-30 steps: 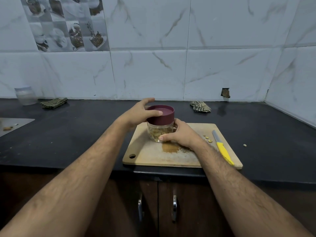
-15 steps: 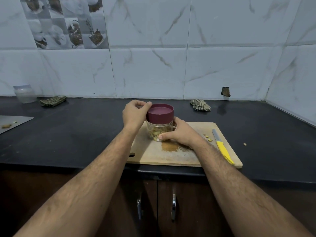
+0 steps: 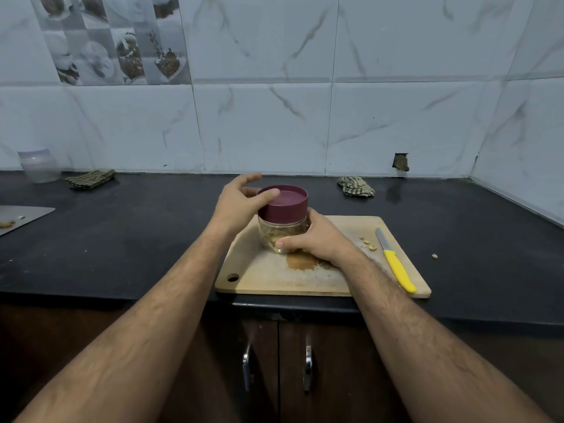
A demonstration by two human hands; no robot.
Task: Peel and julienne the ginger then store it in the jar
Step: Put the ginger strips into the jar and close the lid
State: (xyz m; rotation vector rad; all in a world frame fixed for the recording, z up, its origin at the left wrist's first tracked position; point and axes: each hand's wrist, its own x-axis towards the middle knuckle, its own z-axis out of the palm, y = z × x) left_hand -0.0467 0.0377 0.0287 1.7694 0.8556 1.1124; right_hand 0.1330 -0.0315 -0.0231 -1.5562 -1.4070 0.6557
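Note:
A small clear jar (image 3: 278, 233) with pale ginger strips inside stands on the wooden cutting board (image 3: 268, 277). Its maroon lid (image 3: 287, 203) sits on top. My left hand (image 3: 236, 206) grips the lid from the left, thumb across its near edge and fingers curved behind it. My right hand (image 3: 317, 241) wraps round the jar's glass body from the right and holds it on the board. A yellow-handled knife (image 3: 395, 261) lies on the board's right side, next to a few ginger scraps (image 3: 367, 243). A brown stain (image 3: 300, 261) marks the board in front of the jar.
The board sits at the front edge of a black counter (image 3: 137, 239). At the back lie a folded cloth (image 3: 90, 179), a crumpled cloth (image 3: 355, 186) and a clear plastic container (image 3: 38, 165). A steel plate (image 3: 23, 215) sits far left. One scrap (image 3: 434, 255) lies right of the board.
My left hand has turned back on the lid, thumb now across its front edge and fingers spread behind. The right hand and the jar have stayed where they were.

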